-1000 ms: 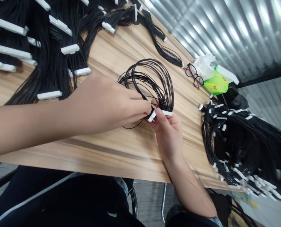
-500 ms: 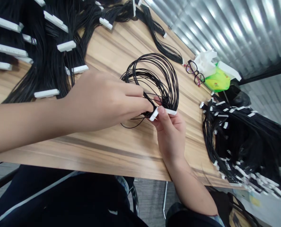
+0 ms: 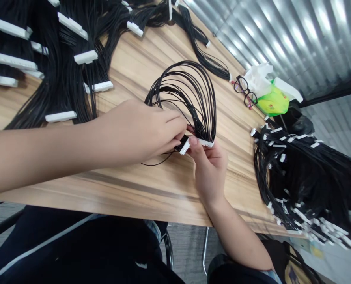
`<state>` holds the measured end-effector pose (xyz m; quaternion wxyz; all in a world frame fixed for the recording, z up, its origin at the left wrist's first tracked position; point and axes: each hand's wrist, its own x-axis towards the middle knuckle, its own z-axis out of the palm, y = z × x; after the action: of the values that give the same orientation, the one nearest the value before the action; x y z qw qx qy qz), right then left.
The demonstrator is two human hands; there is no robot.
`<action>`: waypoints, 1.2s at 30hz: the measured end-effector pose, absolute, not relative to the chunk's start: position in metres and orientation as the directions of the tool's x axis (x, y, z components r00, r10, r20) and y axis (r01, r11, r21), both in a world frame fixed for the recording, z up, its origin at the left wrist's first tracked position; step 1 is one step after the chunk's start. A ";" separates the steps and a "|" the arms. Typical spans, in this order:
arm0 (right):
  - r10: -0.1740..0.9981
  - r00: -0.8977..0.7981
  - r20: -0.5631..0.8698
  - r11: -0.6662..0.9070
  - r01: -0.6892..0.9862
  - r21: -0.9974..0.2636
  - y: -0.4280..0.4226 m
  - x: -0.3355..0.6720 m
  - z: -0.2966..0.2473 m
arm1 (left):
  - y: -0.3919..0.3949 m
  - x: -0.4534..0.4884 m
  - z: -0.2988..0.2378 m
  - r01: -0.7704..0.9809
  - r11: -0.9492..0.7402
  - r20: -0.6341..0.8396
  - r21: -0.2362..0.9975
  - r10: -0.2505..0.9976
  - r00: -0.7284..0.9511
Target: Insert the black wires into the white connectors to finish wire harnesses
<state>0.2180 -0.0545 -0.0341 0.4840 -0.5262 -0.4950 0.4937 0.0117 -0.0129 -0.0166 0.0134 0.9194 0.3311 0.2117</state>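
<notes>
A black wire harness (image 3: pixel 210 90) arches in a loop above the table between my two hands. My right hand (image 3: pixel 209 169) is closed on its long white connector (image 3: pixel 206 143), the thumb pressed on the connector's left end. From the left, my left hand (image 3: pixel 152 130) reaches in with fingers bent around the wires, beside a small white connector (image 3: pixel 184 146) near the right thumb. Its fingertips are partly hidden behind the hand. One loose black wire (image 3: pixel 157 164) curves out below the left fingers.
A wooden table (image 3: pixel 128 189) lies under the hands. Piles of black harnesses with white connectors lie at the left (image 3: pixel 57 75) and right (image 3: pixel 305 169). Glasses (image 3: pixel 245 92) and a green tissue pack (image 3: pixel 272 100) sit near the corrugated metal wall (image 3: pixel 276 35).
Both hands and the held harness have shifted slightly left. My left fingers have curled in closer around the wires by the small connector, and the wire loop has tilted left.
</notes>
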 end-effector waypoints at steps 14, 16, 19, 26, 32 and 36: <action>0.975 0.146 -0.170 -0.156 -0.100 -0.983 -0.040 0.225 -0.033 | -0.035 0.020 -0.022 0.155 -0.949 0.589 0.275 0.294 0.753; 0.971 0.157 -0.180 -0.168 -0.088 -0.982 -0.039 0.225 -0.034 | -0.032 0.019 -0.020 0.240 -0.903 0.582 0.357 0.416 0.699; 0.977 0.142 -0.157 -0.149 -0.069 -0.986 -0.039 0.227 -0.034 | -0.025 0.016 -0.014 0.448 -0.758 0.478 0.473 0.649 0.592; 0.995 0.022 -0.094 -0.094 -0.003 -0.996 -0.047 0.223 -0.035 | -0.012 0.010 -0.005 0.729 -0.513 0.260 0.453 0.858 0.442; 0.994 -0.045 -0.098 -0.099 -0.010 -0.995 -0.051 0.221 -0.030 | -0.012 0.006 -0.001 0.755 -0.573 0.362 0.318 0.810 0.462; 0.986 -0.086 -0.141 -0.137 0.049 -0.989 -0.049 0.220 -0.027 | -0.008 0.007 0.003 0.789 -0.604 0.422 0.118 0.749 0.510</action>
<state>0.2201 -0.0491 -0.0266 0.4302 -0.5212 -0.4964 0.5449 0.0067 -0.0078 0.0035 -0.0448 0.8678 0.4430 0.2205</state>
